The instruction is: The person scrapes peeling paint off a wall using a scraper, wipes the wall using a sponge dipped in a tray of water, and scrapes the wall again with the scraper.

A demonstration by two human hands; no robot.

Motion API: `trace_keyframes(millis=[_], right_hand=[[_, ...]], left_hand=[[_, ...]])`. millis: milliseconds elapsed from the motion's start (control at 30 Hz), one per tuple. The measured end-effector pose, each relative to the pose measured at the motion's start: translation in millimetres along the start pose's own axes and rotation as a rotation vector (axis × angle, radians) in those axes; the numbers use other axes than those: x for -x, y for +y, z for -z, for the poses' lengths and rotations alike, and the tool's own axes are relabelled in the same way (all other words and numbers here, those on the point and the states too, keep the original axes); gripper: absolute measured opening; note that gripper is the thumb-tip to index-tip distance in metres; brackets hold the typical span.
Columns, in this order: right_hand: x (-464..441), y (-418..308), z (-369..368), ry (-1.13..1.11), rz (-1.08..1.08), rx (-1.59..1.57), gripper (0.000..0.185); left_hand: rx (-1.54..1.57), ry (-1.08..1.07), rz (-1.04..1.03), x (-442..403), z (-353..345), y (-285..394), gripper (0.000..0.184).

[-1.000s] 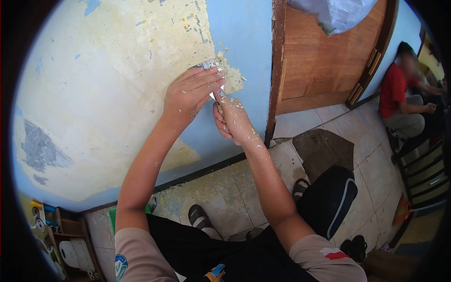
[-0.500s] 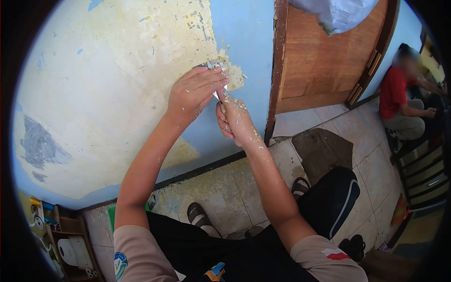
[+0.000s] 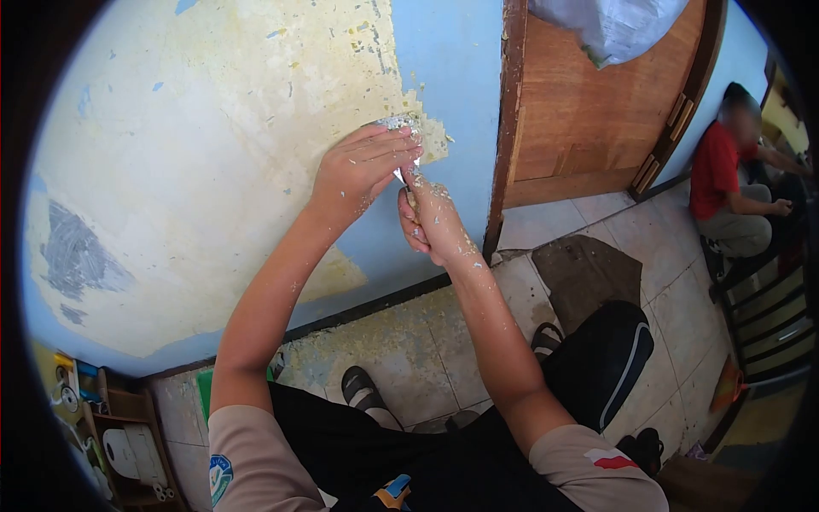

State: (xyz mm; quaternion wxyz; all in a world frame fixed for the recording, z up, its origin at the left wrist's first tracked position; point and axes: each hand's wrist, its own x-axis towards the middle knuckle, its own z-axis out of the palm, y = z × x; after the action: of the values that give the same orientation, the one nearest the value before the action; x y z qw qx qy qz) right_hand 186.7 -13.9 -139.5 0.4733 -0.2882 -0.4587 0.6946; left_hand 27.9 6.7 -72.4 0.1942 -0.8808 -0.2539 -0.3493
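Note:
A paint scraper with a shiny metal blade is pressed to the wall, mostly covered by my hands. My right hand is closed around its handle, the thumb pointing up toward the blade. My left hand has its fingers pressed together over the blade, bearing on it from the left; its thumb is largely hidden. Around the fingertips, loose paint flakes cluster, and more stick to both hands and forearms. The wall shows a large cream area with blue paint left along its right side.
A brown wooden door stands to the right, a white plastic bag hanging before it. Dark cloth lies on the tiled floor. A person in red crouches near a black railing. A wooden shelf is lower left.
The view has shifted slightly. Both hands keep their hold on the scraper, at almost the same spot by the ragged paint edge.

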Motion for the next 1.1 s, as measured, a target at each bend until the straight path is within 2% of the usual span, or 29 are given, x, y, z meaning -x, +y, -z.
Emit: trace_keyframes(millis=[133,200,300,400,533,600,733,767,833,900,967,1033,1067,1100], right_hand=[[-2.8,-6.9,0.4,-0.011,0.008,-0.010,0.065],[-0.7,-6.2,0.1,-0.005,0.010,-0.003,0.064],[0.8,-5.7,-0.4,0.002,0.025,0.007,0.064],[0.4,-3.6,-0.1,0.010,0.011,0.005,0.064],[-0.9,5.7,-0.3,-0.004,-0.003,-0.013,0.064],[-0.4,9.0,-0.5,0.002,0.001,-0.019,0.063],[-1.6,21.6,-3.5,0.027,0.043,-0.004,0.060],[-4.8,35.2,-3.4,0.035,0.043,0.000,0.060],[-14.2,65.5,-6.5,0.107,0.253,0.208,0.062],[-3.3,67.2,-17.8,0.103,0.248,0.555,0.063],[9.8,82.4,-30.2,0.017,0.221,0.782,0.061],[17.1,135.5,-33.6,-0.069,0.283,1.005,0.059],[20.9,170.3,-32.4,-0.111,0.197,1.160,0.057],[26.0,206.9,-25.7,-0.162,0.102,1.311,0.056]], left_hand=[[-0.018,0.028,-0.002,-5.5,1.2,-1.4,0.040],[-0.063,0.066,-0.026,-8.9,2.0,-0.4,0.030],[-0.037,0.053,-0.012,-6.4,-0.5,-1.3,0.040],[-0.036,0.045,-0.010,-3.4,-1.3,0.7,0.041],[-0.024,0.032,-0.016,1.8,-3.1,0.3,0.041],[-0.061,0.025,-0.032,1.8,-1.6,1.7,0.032],[-0.076,-0.007,-0.053,8.1,10.2,8.9,0.035],[-0.103,-0.075,-0.074,15.4,21.8,13.8,0.035],[-0.152,-0.187,-0.073,38.8,50.9,26.3,0.035],[-0.192,-0.260,-0.034,89.2,92.6,39.2,0.034],[-0.267,-0.285,0.142,156.4,138.1,54.2,0.026],[-0.410,-0.173,0.550,249.6,171.9,69.5,0.017],[-0.279,0.020,1.060,314.1,181.2,82.2,0.020],[0.111,0.295,1.416,404.8,196.0,82.2,0.032]])
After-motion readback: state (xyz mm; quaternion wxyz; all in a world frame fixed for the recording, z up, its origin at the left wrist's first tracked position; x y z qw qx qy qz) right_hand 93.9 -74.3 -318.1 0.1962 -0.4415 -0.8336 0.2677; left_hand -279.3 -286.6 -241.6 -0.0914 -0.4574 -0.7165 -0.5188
